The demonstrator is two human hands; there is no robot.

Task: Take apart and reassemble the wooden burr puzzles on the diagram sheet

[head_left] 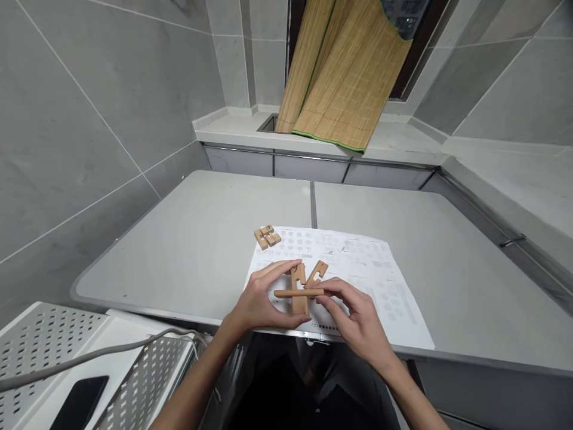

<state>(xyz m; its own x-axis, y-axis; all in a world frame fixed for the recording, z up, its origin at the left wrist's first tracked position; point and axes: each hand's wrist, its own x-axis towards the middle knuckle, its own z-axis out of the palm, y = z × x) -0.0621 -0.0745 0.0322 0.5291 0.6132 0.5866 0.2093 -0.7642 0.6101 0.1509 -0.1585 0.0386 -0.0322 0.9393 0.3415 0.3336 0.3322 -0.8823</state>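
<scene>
My left hand (267, 297) curls its thumb and fingers around the two ends of a notched wooden block (299, 306), near the table's front edge. Between the thumb and fingers of my right hand (353, 310) is the right end of a thin wooden bar (290, 293), which lies level across the block. Another notched wooden piece (319, 270) rests on the printed paper (394, 298) just behind my right fingers. A small cluster of wooden pieces (260, 239) sits at the paper's back left corner.
The light grey folding table (201, 239) has a centre seam. At the lower left, a white perforated rack (54, 334) holds a black phone (80, 403), with a grey cable (102, 354) across it. A bamboo mat (344, 83) hangs over the back ledge (237, 128).
</scene>
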